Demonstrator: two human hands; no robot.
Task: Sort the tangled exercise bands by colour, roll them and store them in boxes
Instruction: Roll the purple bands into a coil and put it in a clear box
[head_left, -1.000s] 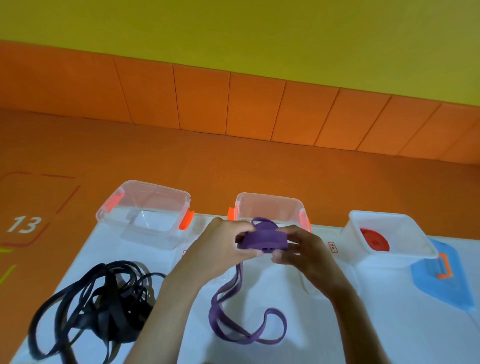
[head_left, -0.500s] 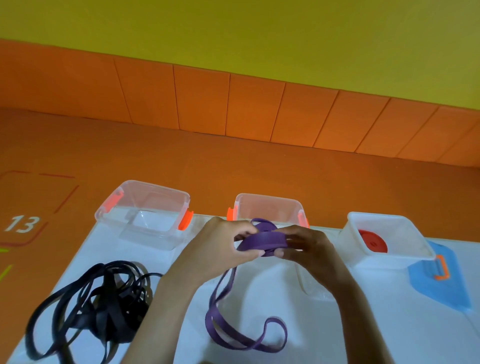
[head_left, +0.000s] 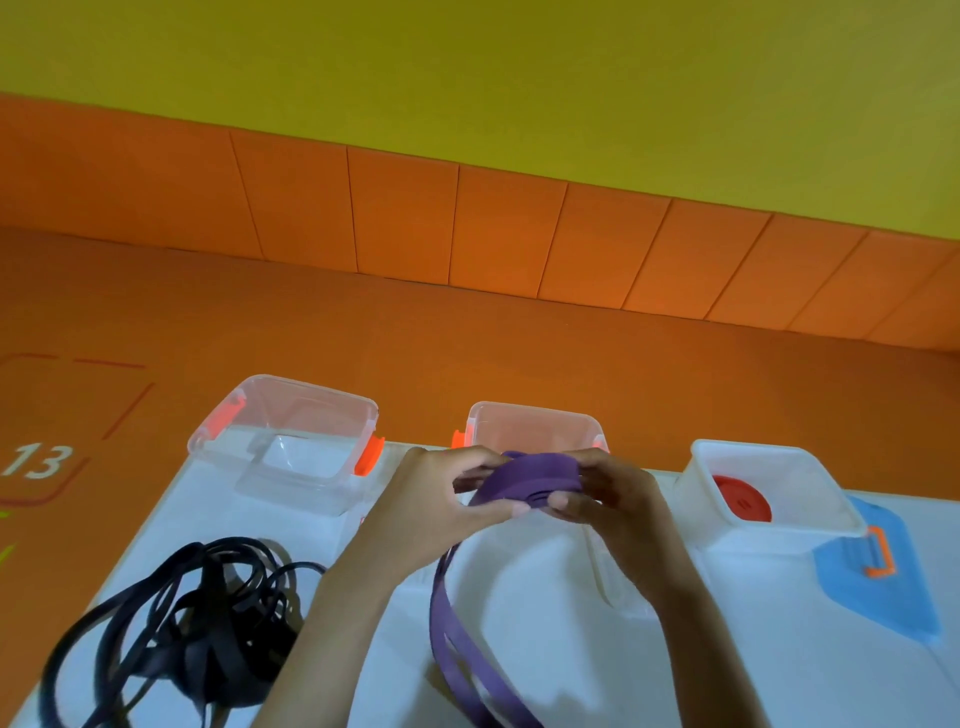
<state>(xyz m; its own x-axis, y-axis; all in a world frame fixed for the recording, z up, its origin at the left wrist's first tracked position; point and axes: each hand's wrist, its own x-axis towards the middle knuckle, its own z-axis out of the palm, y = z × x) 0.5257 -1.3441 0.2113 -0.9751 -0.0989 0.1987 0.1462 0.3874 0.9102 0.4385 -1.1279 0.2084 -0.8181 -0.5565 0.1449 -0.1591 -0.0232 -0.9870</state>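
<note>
Slack has been taken up since a second ago: the loop of purple band (head_left: 530, 475) that curled across the table (head_left: 675, 675) then now hangs as two nearly straight strands, and the wound part looks broader and flatter.

Position: the wound part is held clear of the table between both hands, just in front of the middle box (head_left: 535, 421) and on the person's side of it.

Grip: the left hand (head_left: 431, 504) pinches the left end of the coil, thumb under and fingers over. The right hand (head_left: 618, 499) has its fingers curled round the right end, with the thumb tip at the lower front. Both hands are engaged on the band; neither is free.

Governing relation: the tail (head_left: 452, 623) leaves the coil at its lower left, directly below the left fingertips, and its long axis runs from there towards the person. Its end is cut off by the lower edge of the view. The left hand is the nearer to this feed, so in my judgement further winding depends on that hand guiding the tail while the right hand turns the coil.

Condition: flat, matt, uniform purple, several layers visible at the coil's front edge, slightly uneven.

Other stock: black bands (head_left: 197, 623) lie tangled at left; a red roll (head_left: 740, 499) sits in the right box (head_left: 748, 447).
</note>
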